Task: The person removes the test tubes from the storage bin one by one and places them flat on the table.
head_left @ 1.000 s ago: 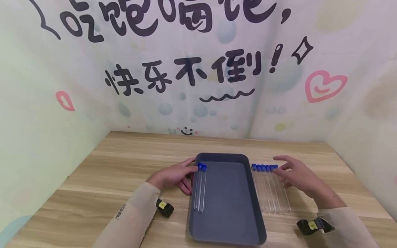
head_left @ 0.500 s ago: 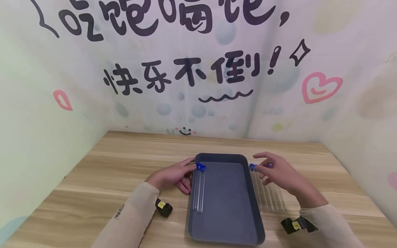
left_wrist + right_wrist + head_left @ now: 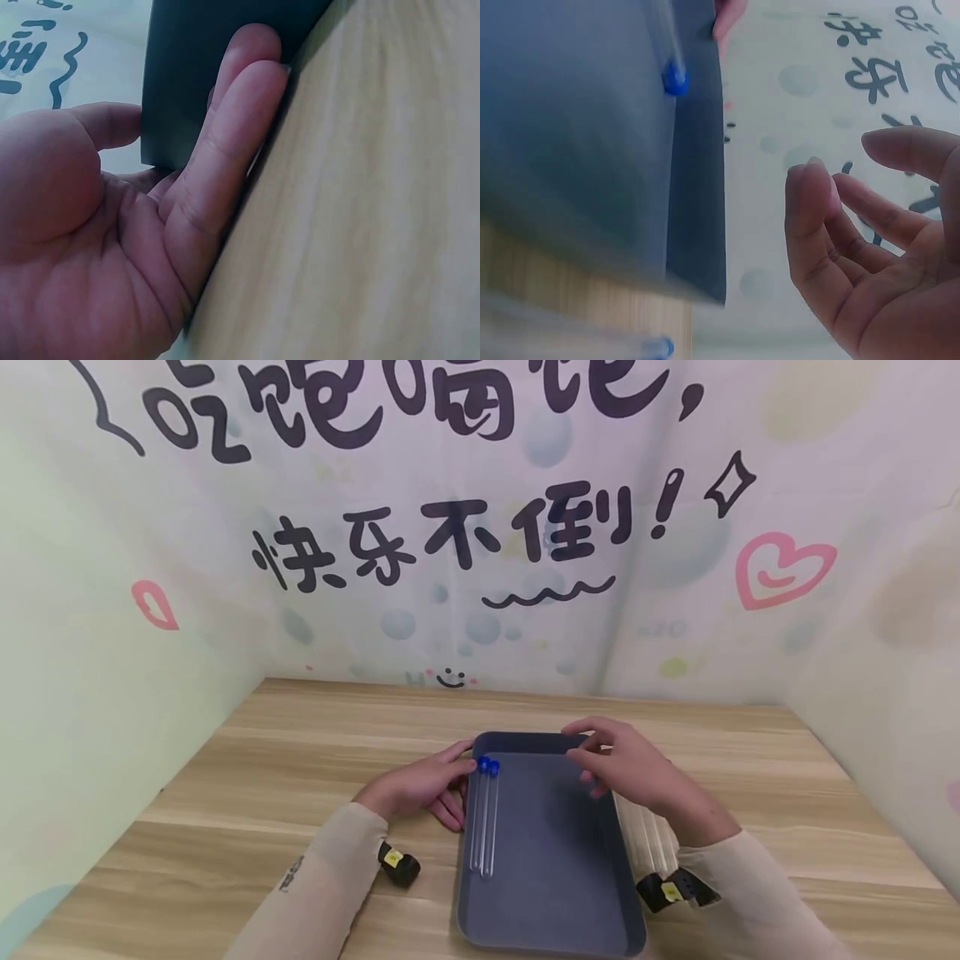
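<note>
My left hand (image 3: 420,785) rests at the left side of a dark grey tray (image 3: 555,868). In the left wrist view its straight fingers lie against the tray's outer wall, with the thumb touching the rim. Blue-capped clear test tubes (image 3: 486,827) lie side by side along the tray's left inner wall. Above the tray's far right corner hovers my right hand (image 3: 622,768), its fingers loosely bent. Nothing shows between them in the right wrist view. More clear test tubes (image 3: 652,843) lie on the table right of the tray, mostly covered by the right hand and forearm.
The wood-grain table (image 3: 300,735) extends on both sides of the tray. A printed cloth wall (image 3: 360,635) stands behind it. Each wrist carries a black camera, such as the left wrist camera (image 3: 399,865).
My right hand has moved left from the tubes on the table to above the tray's far right corner. The left hand and the tubes in the tray have stayed in place.
</note>
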A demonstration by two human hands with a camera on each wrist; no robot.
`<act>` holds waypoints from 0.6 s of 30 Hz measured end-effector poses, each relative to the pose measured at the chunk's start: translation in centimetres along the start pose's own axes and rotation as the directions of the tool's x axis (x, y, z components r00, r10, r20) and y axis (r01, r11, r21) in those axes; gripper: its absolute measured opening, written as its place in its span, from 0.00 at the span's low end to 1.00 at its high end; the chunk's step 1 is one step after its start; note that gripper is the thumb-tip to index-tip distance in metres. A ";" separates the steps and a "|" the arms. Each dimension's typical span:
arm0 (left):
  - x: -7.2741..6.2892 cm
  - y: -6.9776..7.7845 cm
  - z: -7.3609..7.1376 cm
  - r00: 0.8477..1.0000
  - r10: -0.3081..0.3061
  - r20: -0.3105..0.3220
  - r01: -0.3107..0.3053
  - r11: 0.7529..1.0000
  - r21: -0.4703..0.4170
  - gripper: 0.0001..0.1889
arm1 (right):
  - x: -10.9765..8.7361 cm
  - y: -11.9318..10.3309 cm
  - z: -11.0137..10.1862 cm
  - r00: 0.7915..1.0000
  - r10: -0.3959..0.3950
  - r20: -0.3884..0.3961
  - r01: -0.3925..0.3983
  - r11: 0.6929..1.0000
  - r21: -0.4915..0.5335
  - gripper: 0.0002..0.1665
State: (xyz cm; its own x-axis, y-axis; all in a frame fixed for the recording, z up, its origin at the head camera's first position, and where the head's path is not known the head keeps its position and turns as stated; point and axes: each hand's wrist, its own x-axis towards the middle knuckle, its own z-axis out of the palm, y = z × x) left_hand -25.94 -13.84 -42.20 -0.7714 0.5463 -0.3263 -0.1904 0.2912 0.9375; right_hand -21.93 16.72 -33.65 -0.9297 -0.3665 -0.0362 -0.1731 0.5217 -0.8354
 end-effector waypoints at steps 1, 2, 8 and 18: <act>0.0 0.0 0.0 1.000 0.000 0.001 0.000 1.000 -0.002 0.28 | 0.2 -0.2 0.3 1.000 -0.002 0.004 0.002 1.000 0.005 0.24; 0.0 0.0 0.0 1.000 0.000 0.001 0.000 1.000 -0.003 0.28 | 0.4 -0.4 0.6 1.000 -0.004 0.008 0.004 1.000 0.008 0.23; -0.2 -0.1 -0.1 1.000 -0.009 0.007 0.009 1.000 -0.012 0.28 | 1.6 -1.6 2.7 0.998 -0.033 0.049 0.032 0.999 0.021 0.22; 0.0 0.0 -0.2 1.000 -0.019 0.021 0.020 0.999 -0.031 0.28 | 3.2 -2.2 5.1 0.995 -0.020 0.100 0.012 0.997 0.075 0.21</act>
State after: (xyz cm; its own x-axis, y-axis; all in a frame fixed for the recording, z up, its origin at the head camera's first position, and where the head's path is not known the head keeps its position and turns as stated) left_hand -26.09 -14.02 -42.17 -0.7546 0.5572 -0.3465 -0.2243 0.2771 0.9343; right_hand -22.87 10.45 -34.72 -0.8890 -0.4519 -0.0743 -0.1597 0.4580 -0.8745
